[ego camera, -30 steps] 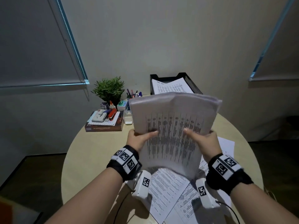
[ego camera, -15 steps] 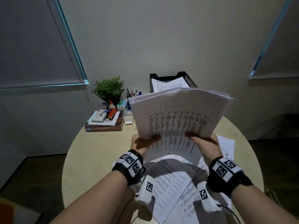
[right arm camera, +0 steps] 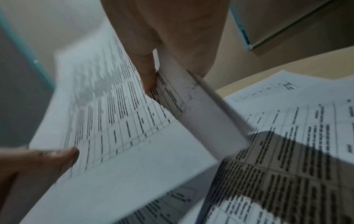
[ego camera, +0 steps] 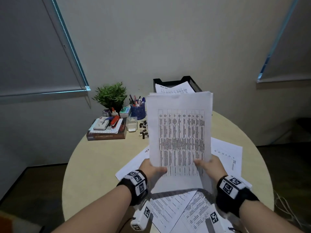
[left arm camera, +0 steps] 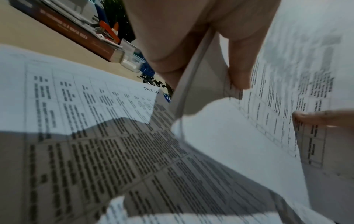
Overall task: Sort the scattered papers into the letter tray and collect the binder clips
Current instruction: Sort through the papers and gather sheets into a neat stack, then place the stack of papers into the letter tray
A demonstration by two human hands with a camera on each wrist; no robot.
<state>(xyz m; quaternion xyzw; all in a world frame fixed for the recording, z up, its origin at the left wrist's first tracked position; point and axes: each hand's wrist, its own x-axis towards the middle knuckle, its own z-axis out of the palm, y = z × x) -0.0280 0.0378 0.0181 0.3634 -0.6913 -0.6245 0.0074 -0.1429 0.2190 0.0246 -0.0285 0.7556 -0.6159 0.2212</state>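
I hold a stack of printed papers (ego camera: 180, 132) upright above the round table (ego camera: 94, 162). My left hand (ego camera: 154, 168) pinches its lower left edge, thumb on the front sheet. My right hand (ego camera: 207, 164) pinches the lower right edge the same way. In the wrist views the left hand (left arm camera: 201, 50) and the right hand (right arm camera: 164, 45) each clamp the stack (left arm camera: 287, 75) (right arm camera: 107, 115) between thumb and fingers. Loose printed sheets (ego camera: 175, 209) lie under my wrists. A black letter tray (ego camera: 193, 81) with a sheet inside stands at the far edge. Several black binder clips (ego camera: 143, 130) lie left of the stack.
A brown book (ego camera: 106, 135) topped with a notepad, a white case and a red stapler sits at the back left. Behind it are a potted plant (ego camera: 111, 95), a blue pen cup (ego camera: 138, 110) and a small clear box (ego camera: 131, 124). The wall stands close behind the table.
The stack has turned from a wide, tilted hold to an upright portrait one and now looks squared. Both hands dropped lower and nearer to me, uncovering the binder clips.
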